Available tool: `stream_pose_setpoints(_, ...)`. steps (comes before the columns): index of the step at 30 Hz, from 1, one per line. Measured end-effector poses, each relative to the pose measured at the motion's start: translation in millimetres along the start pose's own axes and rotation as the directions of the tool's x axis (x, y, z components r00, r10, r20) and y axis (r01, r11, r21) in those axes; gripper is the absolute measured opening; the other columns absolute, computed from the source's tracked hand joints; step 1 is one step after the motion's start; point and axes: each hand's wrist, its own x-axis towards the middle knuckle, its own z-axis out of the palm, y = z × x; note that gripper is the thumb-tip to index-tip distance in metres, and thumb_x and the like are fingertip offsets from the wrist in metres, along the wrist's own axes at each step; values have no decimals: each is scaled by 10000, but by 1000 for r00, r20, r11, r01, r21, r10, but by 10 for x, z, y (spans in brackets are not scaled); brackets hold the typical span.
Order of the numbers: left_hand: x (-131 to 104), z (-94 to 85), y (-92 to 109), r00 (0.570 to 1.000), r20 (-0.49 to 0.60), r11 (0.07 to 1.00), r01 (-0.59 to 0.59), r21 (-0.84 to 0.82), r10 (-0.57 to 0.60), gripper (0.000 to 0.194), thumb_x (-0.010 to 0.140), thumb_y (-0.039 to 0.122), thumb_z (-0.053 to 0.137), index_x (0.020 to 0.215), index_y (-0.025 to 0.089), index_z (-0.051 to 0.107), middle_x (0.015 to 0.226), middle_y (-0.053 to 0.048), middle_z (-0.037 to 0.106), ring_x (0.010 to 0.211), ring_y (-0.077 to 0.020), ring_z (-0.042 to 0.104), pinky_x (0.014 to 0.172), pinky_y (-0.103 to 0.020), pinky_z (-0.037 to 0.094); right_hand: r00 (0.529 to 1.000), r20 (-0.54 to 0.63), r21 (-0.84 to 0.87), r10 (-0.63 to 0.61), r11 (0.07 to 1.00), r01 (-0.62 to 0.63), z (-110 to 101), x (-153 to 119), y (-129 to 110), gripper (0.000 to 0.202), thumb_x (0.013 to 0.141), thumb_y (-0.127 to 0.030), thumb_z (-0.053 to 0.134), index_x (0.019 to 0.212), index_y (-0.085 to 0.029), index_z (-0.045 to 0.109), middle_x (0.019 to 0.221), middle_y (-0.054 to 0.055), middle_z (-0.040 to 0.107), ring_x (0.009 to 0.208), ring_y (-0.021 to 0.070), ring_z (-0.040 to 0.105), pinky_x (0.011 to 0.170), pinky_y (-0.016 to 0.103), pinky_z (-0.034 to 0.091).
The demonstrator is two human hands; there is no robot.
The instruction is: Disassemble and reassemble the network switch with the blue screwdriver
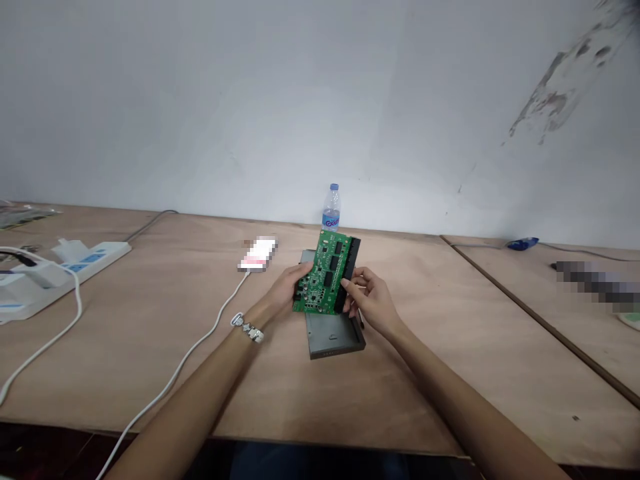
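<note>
A green circuit board (323, 273) is held up at a tilt between my two hands, its component side facing me. A long black connector block runs down its right edge. My left hand (290, 285) grips the board's left edge, and a silver watch shows on that wrist. On the other side, my right hand (370, 297) is closed on the edge with the black block, thumb in front and fingers partly hidden behind. Beneath the board, a grey metal case (335, 337) lies on the table, its far part mostly covered by the board.
Behind the board stands a water bottle (331, 208) near the wall. A phone (259, 254) with a white cable (210, 333) lies left of my hands. A white power strip (95, 263) is at far left. Right are a table seam (520, 303) and a blue packet (523, 244).
</note>
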Motion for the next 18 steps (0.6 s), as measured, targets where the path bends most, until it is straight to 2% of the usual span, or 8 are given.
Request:
stream_pose_setpoints(2,-41,-38,82,995,97,999,15,48,-20,423,881,474,678,1109,123,738,1085,-119,757,937,-252,699,849,-359,538,999,-7,-46,-54,997,53,-3,-6,26,358,863,-514,680,972,-222,504,687,-53,568,496,137,617,442,254,514)
stream_pose_setpoints(5,-90,-120,184,974,219,989,16,150,-49,400,858,365,709,1196,152,727,1239,-120,711,1128,-294,653,1018,-425,473,986,-1,-201,-168,966,164,-11,-18,60,256,939,-438,604,1065,-224,543,829,18,654,649,168,659,595,306,566)
stream_pose_setpoints(9,-121,-174,240,957,291,939,-83,335,-19,531,802,254,738,1327,263,666,1425,-68,612,1366,-325,499,1167,-502,350,936,62,-419,-345,843,338,-26,-21,51,202,981,-296,522,1173,-242,557,1068,86,703,929,233,687,815,381,565)
stream_pose_setpoints(13,-127,-159,154,956,291,869,-166,466,27,705,795,234,746,1462,308,530,1584,-61,438,1463,-311,393,1213,-496,313,853,155,-480,-498,717,506,-27,5,34,354,970,-161,459,1306,-255,517,1301,117,646,1189,254,630,1002,439,512)
stream_pose_setpoints(16,-100,-156,1,961,258,807,-225,546,94,808,796,226,742,1534,297,421,1610,-96,386,1455,-316,404,1202,-498,340,780,219,-441,-587,653,616,4,26,41,363,989,-126,416,1312,-256,520,1430,123,571,1329,243,547,1095,469,462)
stream_pose_setpoints(18,-67,-151,-113,958,243,776,-267,572,150,896,770,198,753,1567,286,353,1611,-124,373,1440,-326,422,1199,-504,342,751,226,-433,-620,627,648,43,25,47,343,1002,-139,421,1293,-265,551,1459,114,538,1346,243,533,1116,487,449)
